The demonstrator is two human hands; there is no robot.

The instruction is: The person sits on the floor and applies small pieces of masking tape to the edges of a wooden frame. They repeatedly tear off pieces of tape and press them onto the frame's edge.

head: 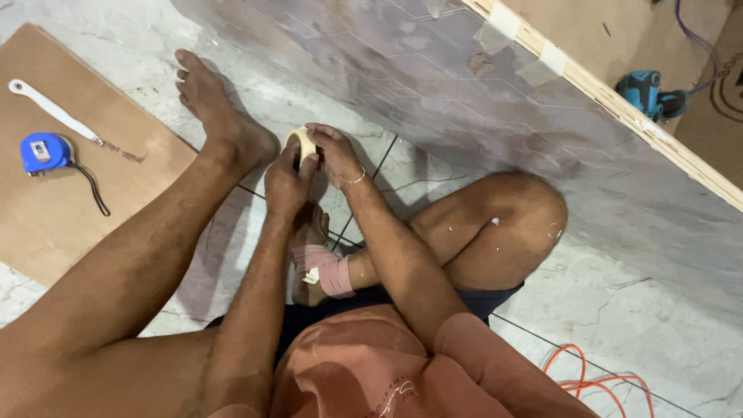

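Nearest to me is the rust-coloured shirt (pixel 371 371) of the person sitting on the marble floor (pixel 635 310), one knee folded, the other leg stretched out; both arms reach forward between the legs; the left hand (pixel 288 182) and the right hand (pixel 334 153) meet on a small roll of pale tape (pixel 303 144), just beside the outstretched foot (pixel 217 108); the left fingers curl closed around the roll's near side, the right fingers pinch over its top edge, as if picking at the free end; I judge the step in hand is starting the tape; the next move seems to call for a steady hold and a fine nail-grip; a pink bandage (pixel 325 269) wraps the tucked foot; a blue tape measure (pixel 46 152) lies on the brown board (pixel 54 217), well apart.
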